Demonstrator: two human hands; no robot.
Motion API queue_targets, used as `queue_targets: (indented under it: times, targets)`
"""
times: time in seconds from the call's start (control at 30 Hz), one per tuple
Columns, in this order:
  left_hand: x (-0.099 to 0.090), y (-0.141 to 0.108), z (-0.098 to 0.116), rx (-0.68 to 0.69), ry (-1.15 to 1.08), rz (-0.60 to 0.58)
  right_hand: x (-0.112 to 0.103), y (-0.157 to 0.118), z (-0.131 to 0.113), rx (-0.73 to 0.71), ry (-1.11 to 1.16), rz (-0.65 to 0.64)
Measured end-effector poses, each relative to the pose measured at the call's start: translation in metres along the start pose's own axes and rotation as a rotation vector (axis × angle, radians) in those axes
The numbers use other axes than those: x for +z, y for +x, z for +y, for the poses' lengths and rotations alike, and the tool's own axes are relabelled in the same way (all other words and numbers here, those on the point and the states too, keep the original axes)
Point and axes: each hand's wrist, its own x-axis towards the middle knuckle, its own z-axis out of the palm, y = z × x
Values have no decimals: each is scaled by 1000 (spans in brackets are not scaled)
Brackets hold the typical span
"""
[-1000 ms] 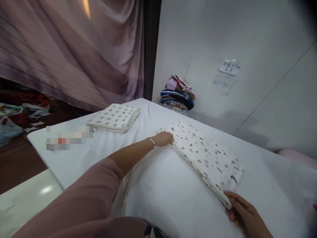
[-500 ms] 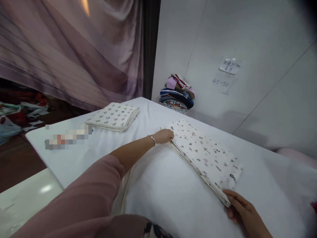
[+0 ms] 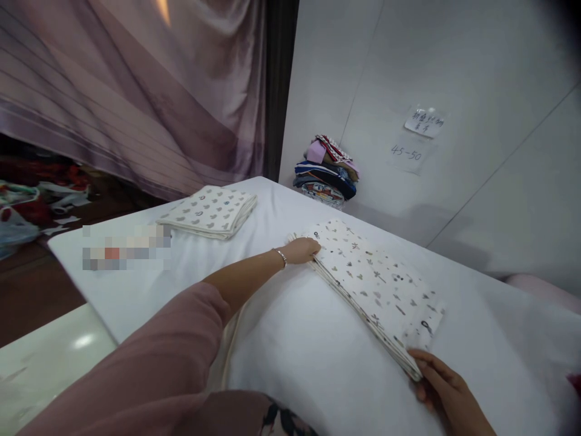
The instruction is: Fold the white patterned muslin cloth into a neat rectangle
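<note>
A folded white cloth (image 3: 376,278) with small printed figures lies in layers on the white-covered table (image 3: 281,339). My left hand (image 3: 302,249), a bracelet at its wrist, is closed on the cloth's far left corner. At the near corner, my right hand (image 3: 442,384) pinches the folded edge between thumb and fingers. Between the two hands the layered edge runs straight. Farther left lies a second folded cloth (image 3: 211,212), white with grey heart-like prints, apart from both hands.
Stacked folded fabrics (image 3: 324,172) stand beyond the table's far edge against the grey wall (image 3: 363,72). Handwritten paper notes (image 3: 424,123) are stuck there. A mauve curtain (image 3: 149,91) hangs at left. Bags and scraps (image 3: 31,209) lie on the floor.
Both hands keep their grip on the cloth, which stays in place. Only the camera view has shifted slightly.
</note>
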Motion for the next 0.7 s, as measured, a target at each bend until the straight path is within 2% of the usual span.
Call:
queue_targets:
  times: [0.33, 0.57, 0.7]
  targets:
    - [2, -9, -5, 25, -12, -7, 0, 1, -4, 4, -4, -3]
    - [8, -11, -7, 35, -14, 26, 8, -4, -11, -29, 15, 93]
    - [8, -17, -10, 65, -28, 28, 9, -5, -13, -20, 16, 58]
